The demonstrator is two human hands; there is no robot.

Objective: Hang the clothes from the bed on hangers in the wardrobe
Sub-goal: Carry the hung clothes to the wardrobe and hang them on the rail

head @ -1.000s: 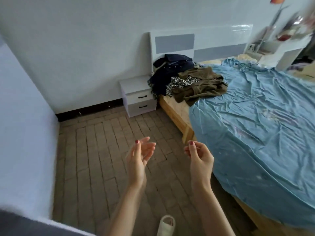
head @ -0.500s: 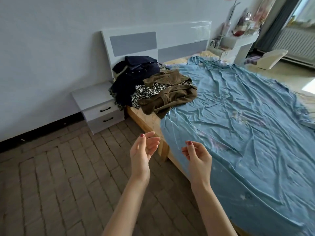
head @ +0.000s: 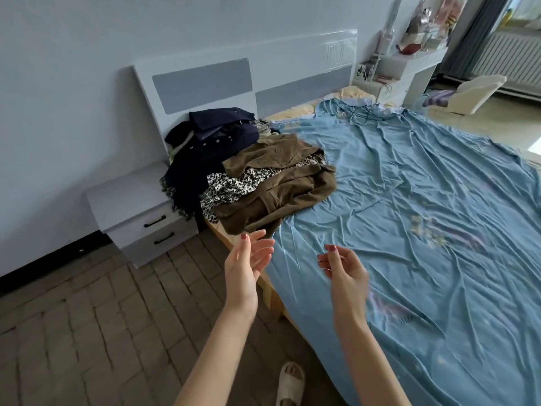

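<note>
A heap of clothes lies at the head of the bed (head: 439, 230), on its left side: a brown jacket (head: 278, 183) on top, a black-and-white patterned garment (head: 231, 186) under it, and a dark navy garment (head: 210, 142) against the headboard. My left hand (head: 246, 265) is raised near the bed's left edge, just short of the heap, fingers relaxed and holding nothing. My right hand (head: 342, 268) hovers over the blue sheet, fingers loosely curled, empty. No wardrobe or hangers are in view.
A white two-drawer nightstand (head: 140, 212) stands left of the bed against the wall. A cluttered white desk (head: 409, 63) and a cream chair (head: 474, 92) are at the far right near a radiator. Brick-pattern floor (head: 87, 332) lies on the left; my slippered foot (head: 289, 382) is below.
The view has swung right and come closer to the bed; the clothes heap is now larger and nearer my hands. Both hands stay raised and empty.
</note>
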